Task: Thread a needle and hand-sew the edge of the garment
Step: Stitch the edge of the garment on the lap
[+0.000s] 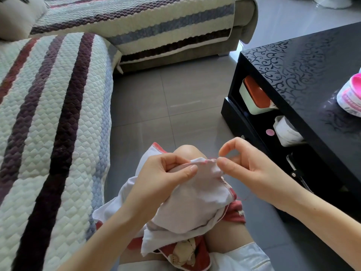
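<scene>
Garment (195, 200) edge sits pinched taut in the left hand (166, 178) for stitching, thumb and forefinger of the right hand (248, 169) nearly meeting at it, needle grip impossible to tell

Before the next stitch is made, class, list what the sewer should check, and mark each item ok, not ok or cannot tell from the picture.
1. Left hand grips the garment close to the edge being sewn: ok.
2. Right hand pinches at that edge with thumb and forefinger: ok.
3. Needle held securely: cannot tell, too small to see.
4. Red thread free of knots: cannot tell; only a strand shows under the right hand.
5. Garment supported on the knee: ok.
</scene>
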The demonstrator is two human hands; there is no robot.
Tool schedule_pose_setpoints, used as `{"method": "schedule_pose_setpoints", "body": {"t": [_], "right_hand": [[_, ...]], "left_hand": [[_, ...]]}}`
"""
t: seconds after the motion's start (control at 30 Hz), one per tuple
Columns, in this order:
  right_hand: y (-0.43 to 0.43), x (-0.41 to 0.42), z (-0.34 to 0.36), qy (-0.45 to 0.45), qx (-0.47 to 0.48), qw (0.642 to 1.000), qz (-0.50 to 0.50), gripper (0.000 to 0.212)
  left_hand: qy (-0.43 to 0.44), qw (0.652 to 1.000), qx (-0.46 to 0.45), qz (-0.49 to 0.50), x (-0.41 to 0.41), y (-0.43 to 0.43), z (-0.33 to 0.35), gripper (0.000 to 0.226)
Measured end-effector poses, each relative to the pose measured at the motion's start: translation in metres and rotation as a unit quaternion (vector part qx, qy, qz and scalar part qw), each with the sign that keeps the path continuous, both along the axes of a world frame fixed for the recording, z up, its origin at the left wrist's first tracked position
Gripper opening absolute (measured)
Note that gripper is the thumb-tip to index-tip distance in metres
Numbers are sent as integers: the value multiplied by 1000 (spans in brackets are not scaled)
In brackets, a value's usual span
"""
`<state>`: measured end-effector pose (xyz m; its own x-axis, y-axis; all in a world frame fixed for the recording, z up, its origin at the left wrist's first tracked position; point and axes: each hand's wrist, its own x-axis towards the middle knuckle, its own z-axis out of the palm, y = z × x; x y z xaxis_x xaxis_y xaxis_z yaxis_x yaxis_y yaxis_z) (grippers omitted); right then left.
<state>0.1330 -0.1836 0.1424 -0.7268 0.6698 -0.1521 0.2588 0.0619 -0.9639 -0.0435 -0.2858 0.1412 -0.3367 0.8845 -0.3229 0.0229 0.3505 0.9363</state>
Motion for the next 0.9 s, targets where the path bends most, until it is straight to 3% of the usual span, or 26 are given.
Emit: {"method": "schedule_pose_setpoints", "body": {"t": [0.17,0.3,0.6,0.77,0.9], "right_hand": [[-9,0,-11,-51,132,990,16,16],[-13,-3,-20,-54,215,975,-5,13],[-12,-10,-23,-45,222,974,-20,12],[-14,-10,-24,-37,224,974,-26,14],[-15,-11,-23,-36,228,973,-22,13]], "left_hand": [[-1,1000,-19,13,1,2,-3,21],[-2,1000,-19,9,0,1,-4,25],[-1,999,-28,15,0,1,-1,16],[5,999,-35,15,0,2,0,24],[5,999,-36,11,-1,1,1,7]]}}
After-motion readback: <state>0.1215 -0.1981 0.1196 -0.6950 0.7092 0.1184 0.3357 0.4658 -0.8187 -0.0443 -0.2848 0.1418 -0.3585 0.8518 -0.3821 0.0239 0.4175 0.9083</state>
